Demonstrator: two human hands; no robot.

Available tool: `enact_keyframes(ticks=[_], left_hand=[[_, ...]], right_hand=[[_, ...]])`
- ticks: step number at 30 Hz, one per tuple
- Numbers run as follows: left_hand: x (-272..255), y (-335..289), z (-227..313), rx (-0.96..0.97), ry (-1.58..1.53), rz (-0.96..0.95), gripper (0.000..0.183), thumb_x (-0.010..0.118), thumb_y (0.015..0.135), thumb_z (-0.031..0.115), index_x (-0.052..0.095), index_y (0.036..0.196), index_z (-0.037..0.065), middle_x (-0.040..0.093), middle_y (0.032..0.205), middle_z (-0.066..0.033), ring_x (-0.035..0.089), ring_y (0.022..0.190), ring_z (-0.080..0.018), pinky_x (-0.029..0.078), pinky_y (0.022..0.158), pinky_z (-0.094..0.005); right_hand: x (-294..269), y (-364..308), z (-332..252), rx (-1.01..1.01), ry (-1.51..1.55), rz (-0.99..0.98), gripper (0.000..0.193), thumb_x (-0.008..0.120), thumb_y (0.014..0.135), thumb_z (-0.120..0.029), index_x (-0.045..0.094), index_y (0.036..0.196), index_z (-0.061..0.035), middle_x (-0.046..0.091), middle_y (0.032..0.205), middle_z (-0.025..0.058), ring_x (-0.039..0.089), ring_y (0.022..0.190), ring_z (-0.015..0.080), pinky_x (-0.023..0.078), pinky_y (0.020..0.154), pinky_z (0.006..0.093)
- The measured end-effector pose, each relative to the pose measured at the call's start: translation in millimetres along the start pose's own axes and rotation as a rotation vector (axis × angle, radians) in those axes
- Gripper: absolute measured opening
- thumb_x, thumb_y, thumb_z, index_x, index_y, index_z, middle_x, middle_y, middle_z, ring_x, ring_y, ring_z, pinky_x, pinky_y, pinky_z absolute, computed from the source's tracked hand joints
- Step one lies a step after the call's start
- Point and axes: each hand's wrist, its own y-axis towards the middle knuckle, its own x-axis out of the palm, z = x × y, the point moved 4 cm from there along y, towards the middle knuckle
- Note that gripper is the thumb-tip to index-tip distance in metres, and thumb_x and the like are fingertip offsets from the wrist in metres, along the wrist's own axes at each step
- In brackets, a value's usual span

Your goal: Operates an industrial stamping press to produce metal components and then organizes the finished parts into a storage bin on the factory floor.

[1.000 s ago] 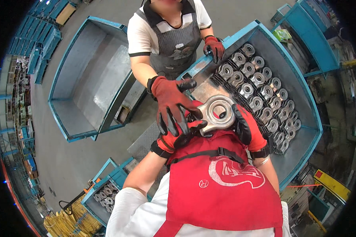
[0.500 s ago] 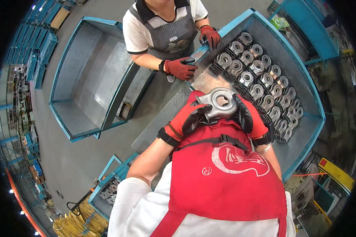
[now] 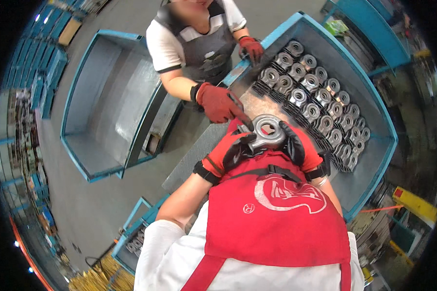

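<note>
A silvery cast-metal volute housing (image 3: pixel 271 141), ring-shaped with a round hole, is held up in front of my red apron. My left hand (image 3: pixel 232 151), in a red and black glove, is closed on its left side. Around its right side wrap the fingers of my right hand (image 3: pixel 298 146), gloved alike. A co-worker's red-gloved hand (image 3: pixel 220 104) reaches in from the far left, a finger pointing at or touching the housing's upper left edge; contact is unclear.
Rows of similar housings (image 3: pixel 310 112) stand in a blue-rimmed metal bin (image 3: pixel 369 189) to the right. Another blue-rimmed bin (image 3: pixel 90 104) stands at the left. A grey ledge (image 3: pixel 192 157) lies near my left arm. Lower left, a smaller bin (image 3: pixel 124 250) holds metal parts.
The co-worker's hand has moved from the bin's corner toward the housing, its finger now extended. The housing has shifted and turned slightly in my hands, which still hold it.
</note>
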Motion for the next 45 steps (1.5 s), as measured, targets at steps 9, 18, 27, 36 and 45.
enact_keyframes(ticks=[9,18,27,36,45], left_hand=[[-8.0,18.4,-0.3,0.101,0.302,-0.183,0.038,0.062,0.069,0.003,0.051,0.106,0.001,0.056,0.096,-0.0174,0.056,0.088,-0.0301,0.043,0.077,-0.0344],[-16.0,30.8,-21.7,-0.269,-0.103,-0.139,0.029,0.062,0.069,-0.001,0.057,0.097,0.002,0.056,0.088,-0.0134,0.056,0.081,-0.0238,0.045,0.067,-0.0307],[-9.4,39.7,-13.8,-0.431,-0.476,-0.146,0.023,0.055,0.076,0.002,0.054,0.099,0.0,0.054,0.101,-0.0078,0.054,0.088,-0.0144,0.044,0.074,-0.0278],[-4.4,46.5,-20.3,-0.493,-0.546,-0.177,0.042,0.054,0.073,0.0,0.045,0.114,0.0,0.053,0.107,-0.0065,0.052,0.093,-0.0118,0.041,0.079,-0.024],[-7.9,44.4,-14.0,-0.394,-0.421,-0.182,0.032,0.055,0.079,0.01,0.05,0.109,0.0,0.053,0.109,-0.0099,0.05,0.099,-0.0174,0.039,0.083,-0.0272]], right_hand=[[21.2,-8.4,36.4,0.66,1.204,0.189,0.037,0.044,0.088,-0.025,0.046,0.114,0.0014,0.054,0.106,0.0084,0.053,0.095,0.0165,0.043,0.082,0.0291],[4.5,-35.8,69.4,0.25,0.284,0.247,0.053,0.063,0.069,-0.001,0.044,0.118,-0.0036,0.049,0.113,0.0194,0.049,0.102,0.0337,0.039,0.089,0.0362],[-6.8,-15.6,18.4,0.561,0.7,0.502,0.037,0.049,0.085,-0.019,0.044,0.117,-0.0018,0.053,0.105,0.0051,0.053,0.09,0.0122,0.047,0.075,0.0275],[-5.5,-29.5,51.5,0.586,0.797,0.49,0.038,0.051,0.085,-0.017,0.044,0.119,-0.0008,0.052,0.109,0.0058,0.051,0.097,0.0133,0.044,0.08,0.0264],[-7.0,-8.4,27.1,0.565,0.868,0.472,0.034,0.053,0.083,-0.016,0.049,0.112,0.0005,0.054,0.106,0.0049,0.049,0.095,0.0117,0.038,0.084,0.0243]])
